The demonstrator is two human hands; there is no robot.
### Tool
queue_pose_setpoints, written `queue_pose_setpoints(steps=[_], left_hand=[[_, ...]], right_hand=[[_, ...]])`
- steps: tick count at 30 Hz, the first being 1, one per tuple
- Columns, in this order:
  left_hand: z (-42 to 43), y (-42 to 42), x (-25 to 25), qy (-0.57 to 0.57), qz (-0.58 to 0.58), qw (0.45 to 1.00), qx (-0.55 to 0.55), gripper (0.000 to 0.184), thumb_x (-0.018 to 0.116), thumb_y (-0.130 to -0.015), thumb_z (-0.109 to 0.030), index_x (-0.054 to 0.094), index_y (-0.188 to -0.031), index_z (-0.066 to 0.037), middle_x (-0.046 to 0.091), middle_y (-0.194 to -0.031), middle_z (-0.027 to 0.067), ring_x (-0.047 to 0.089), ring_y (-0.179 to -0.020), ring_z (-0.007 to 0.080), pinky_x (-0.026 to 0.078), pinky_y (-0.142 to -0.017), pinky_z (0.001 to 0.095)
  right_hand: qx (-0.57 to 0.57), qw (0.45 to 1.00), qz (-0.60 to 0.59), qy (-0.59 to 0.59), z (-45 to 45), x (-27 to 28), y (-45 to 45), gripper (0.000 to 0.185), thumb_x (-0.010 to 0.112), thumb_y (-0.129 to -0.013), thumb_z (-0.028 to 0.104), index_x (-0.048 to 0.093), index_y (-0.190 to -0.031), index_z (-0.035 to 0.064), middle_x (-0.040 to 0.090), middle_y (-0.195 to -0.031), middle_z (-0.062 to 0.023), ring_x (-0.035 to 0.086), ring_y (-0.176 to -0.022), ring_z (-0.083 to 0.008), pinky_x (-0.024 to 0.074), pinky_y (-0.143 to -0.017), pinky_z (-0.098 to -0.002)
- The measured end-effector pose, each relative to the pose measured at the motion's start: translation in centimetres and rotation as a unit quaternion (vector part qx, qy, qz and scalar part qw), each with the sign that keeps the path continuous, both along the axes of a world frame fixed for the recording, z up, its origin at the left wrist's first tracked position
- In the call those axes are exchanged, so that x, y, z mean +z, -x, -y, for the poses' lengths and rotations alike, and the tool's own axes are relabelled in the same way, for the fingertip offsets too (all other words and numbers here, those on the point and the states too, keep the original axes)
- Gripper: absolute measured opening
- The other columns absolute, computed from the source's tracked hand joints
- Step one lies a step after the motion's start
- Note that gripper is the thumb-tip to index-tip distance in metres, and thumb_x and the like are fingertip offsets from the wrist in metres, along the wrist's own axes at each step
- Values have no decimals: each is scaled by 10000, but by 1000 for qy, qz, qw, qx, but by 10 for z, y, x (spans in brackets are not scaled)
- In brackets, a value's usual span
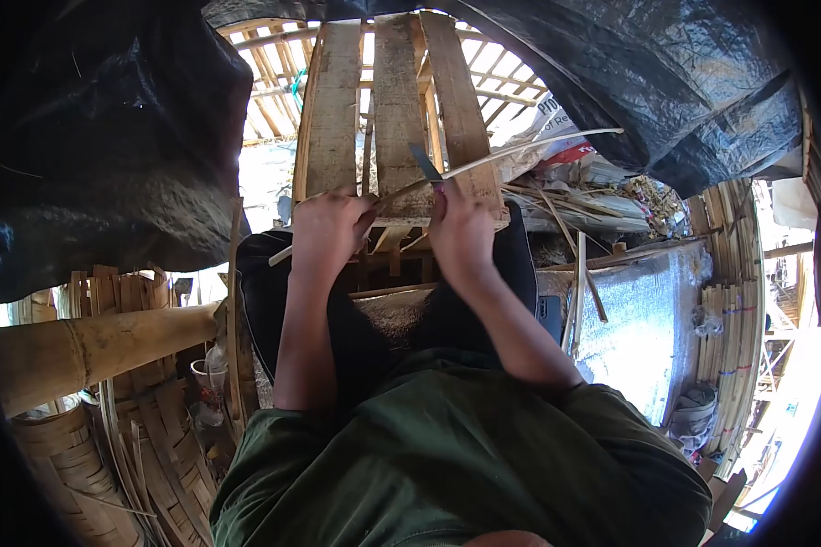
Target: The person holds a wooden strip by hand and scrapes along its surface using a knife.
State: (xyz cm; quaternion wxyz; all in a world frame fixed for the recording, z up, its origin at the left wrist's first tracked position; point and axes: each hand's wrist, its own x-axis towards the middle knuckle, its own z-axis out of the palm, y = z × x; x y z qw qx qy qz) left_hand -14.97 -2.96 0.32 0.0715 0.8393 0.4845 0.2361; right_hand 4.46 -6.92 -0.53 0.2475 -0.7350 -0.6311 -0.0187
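A long, thin bamboo strip (520,150) runs slantwise across the near end of the plank bench (397,123), its right end curving out past the boards. My left hand (327,230) is closed around the strip near its left part, above my left knee. In my right hand (463,228) is a knife (423,162), its blade pointing up and away to the left and lying against or across the strip. The handle is mostly hidden by my fingers. Both hands are at the bench's near edge.
Black plastic sheeting (109,137) hangs at the left and more (648,73) at the upper right. Split bamboo pieces (575,205) and a printed sack (547,137) lie right of the bench. A thick bamboo pole (109,351) and woven baskets (55,456) stand at the left.
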Motion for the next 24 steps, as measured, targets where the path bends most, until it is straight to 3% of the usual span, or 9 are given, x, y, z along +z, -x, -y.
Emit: queue_pose_setpoints(steps=[1, 2, 5, 9, 11, 14, 18, 22, 24], left_hand=[[-1, 1, 1, 9, 16, 1000, -4, 111, 733, -840, -254, 744, -885, -153, 616, -761, 64, 674, -718, 268, 524, -628, 391], [-2, 1, 1, 7, 17, 1000, -3, 111, 733, -840, -254, 744, -885, -153, 616, -761, 64, 674, -718, 268, 524, -628, 391], [2, 1, -1, 6, -3, 1000, -1, 115, 729, -843, -258, 742, -892, -154, 618, -760, 68, 673, -716, 275, 525, -627, 392], [0, 2, -2, -10, 16, 1000, -18, 115, 721, -849, -262, 742, -891, -156, 624, -763, 71, 675, -712, 278, 525, -623, 394], [-1, 1, -5, -16, 24, 999, -24, 115, 720, -849, -262, 742, -892, -158, 626, -765, 71, 675, -711, 276, 525, -621, 395], [-2, 1, -3, -6, -32, 999, 0, 115, 718, -852, -267, 741, -871, -155, 625, -757, 74, 678, -717, 278, 527, -624, 397], [5, 1, 3, 17, 25, 1000, 8, 129, 730, -849, -284, 749, -844, -156, 627, -747, 73, 684, -731, 279, 531, -631, 392], [0, 1, 3, 31, 20, 999, 11, 118, 744, -830, -275, 760, -850, -160, 639, -770, 63, 686, -740, 276, 536, -642, 386], [0, 0, 3, 35, 21, 999, 12, 117, 746, -827, -273, 761, -849, -159, 640, -769, 62, 685, -741, 277, 537, -645, 389]], right_hand=[[51, 994, -92, -33, -6, -1, -16, 86, 610, -912, 100, 635, -953, 29, 672, -688, -201, 679, -631, -431, 554, -584, -519], [53, 994, -91, -35, -11, 1, -31, 86, 610, -912, 100, 635, -953, 29, 672, -688, -201, 679, -631, -431, 554, -584, -519], [-55, 998, -29, -23, -17, 7, -54, 64, 607, -905, 87, 622, -938, 35, 670, -696, -212, 682, -651, -427, 557, -602, -509], [12, 999, 18, 38, 4, 0, 12, 76, 609, -911, 103, 614, -939, 33, 666, -686, -215, 677, -648, -433, 550, -595, -514], [86, 993, -70, 34, 12, 7, 33, 69, 613, -910, 95, 602, -921, 28, 665, -691, -222, 673, -648, -439, 542, -586, -514], [86, 988, -123, 18, 0, 16, 13, 67, 612, -905, 74, 586, -945, 27, 667, -705, -226, 670, -654, -446, 539, -585, -513], [31, 990, -138, -2, -15, -5, -22, 144, 613, -882, 59, 588, -1004, -12, 673, -736, -242, 671, -686, -455, 538, -621, -507], [-20, 977, -211, -28, -12, -5, -35, 290, 687, -848, 152, 605, -1036, -54, 699, -791, -214, 704, -724, -381, 550, -697, -448], [-43, 977, -208, -5, -11, -2, -44, 334, 725, -846, 217, 630, -1007, -59, 698, -761, -178, 704, -691, -332, 542, -669, -397]])
